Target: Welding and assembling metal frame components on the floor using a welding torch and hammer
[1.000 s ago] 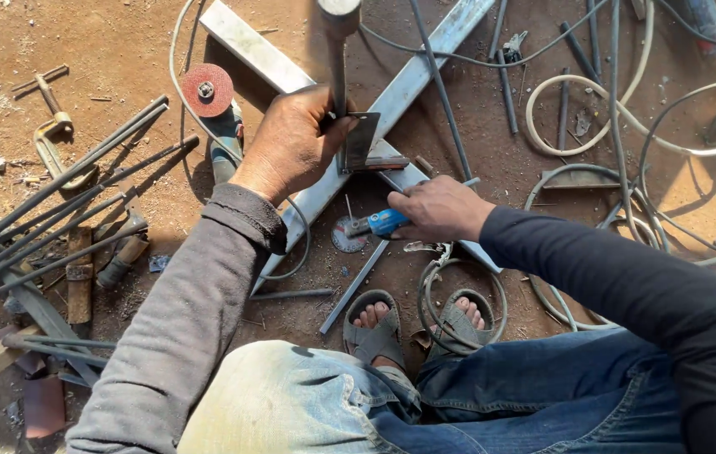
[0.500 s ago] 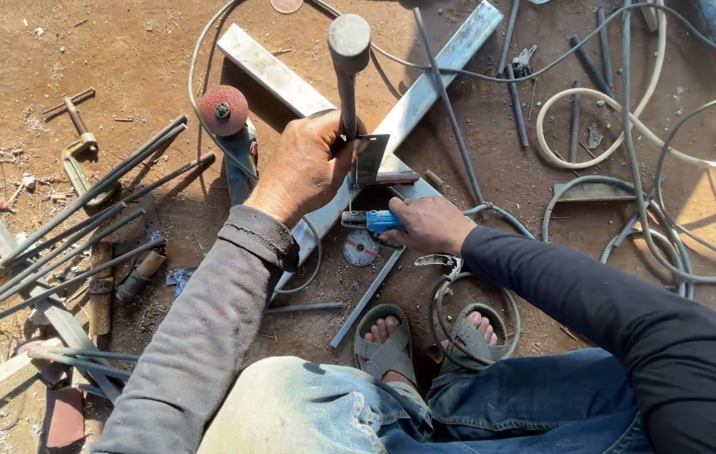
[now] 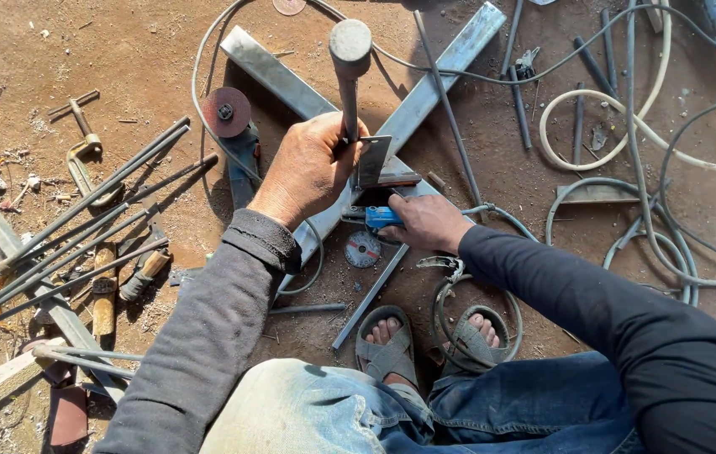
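Note:
My left hand [image 3: 307, 168] grips the handle of a hammer [image 3: 350, 50], whose round head is raised toward the camera. Beside its fingers a small grey metal plate [image 3: 372, 160] stands upright where two long steel bars [image 3: 450, 67] cross on the ground. My right hand [image 3: 429, 223] is closed on a blue-handled tool [image 3: 381, 217] that reaches to the foot of that plate. Whether the tool clamps the plate is hidden by my hands.
An angle grinder [image 3: 236, 139] with a reddish disc lies left of the bars. A loose cutting disc [image 3: 363, 250] lies below my hands. Several thin steel rods [image 3: 81, 227] fan out at left. Cables and hoses [image 3: 644, 126] loop at right. My sandalled feet [image 3: 387, 336] rest below.
The hammer has risen, its head coming nearer the camera. My right hand stays on the blue-handled tool, and the view has shifted slightly.

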